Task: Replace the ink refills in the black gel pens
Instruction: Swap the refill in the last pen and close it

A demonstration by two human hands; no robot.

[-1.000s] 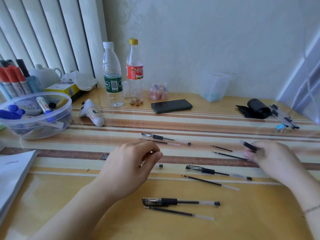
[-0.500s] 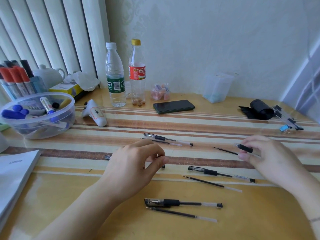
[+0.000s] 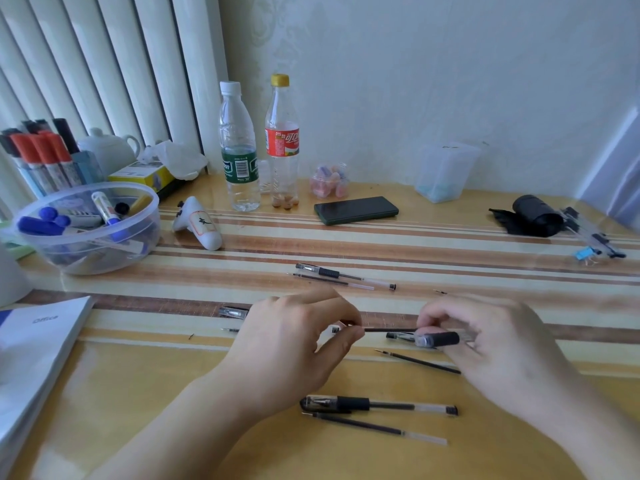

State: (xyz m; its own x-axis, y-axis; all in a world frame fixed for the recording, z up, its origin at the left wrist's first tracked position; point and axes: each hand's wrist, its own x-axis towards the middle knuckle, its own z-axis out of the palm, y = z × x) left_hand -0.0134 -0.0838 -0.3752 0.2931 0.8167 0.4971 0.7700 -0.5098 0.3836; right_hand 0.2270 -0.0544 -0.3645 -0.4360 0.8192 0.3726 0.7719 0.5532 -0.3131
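Both forearms are extended forward from the lower edge of the head view and are angled inward. The left hand (image 3: 294,344) is held palm down, knuckles raised, with thumb and forefinger pinched together at their tips around the end of a thin black refill (image 3: 389,329). The right hand (image 3: 491,341) is likewise turned palm down, its fingers curled and closed around a pen barrel (image 3: 438,339). The two hands are kept near each other, not touching.
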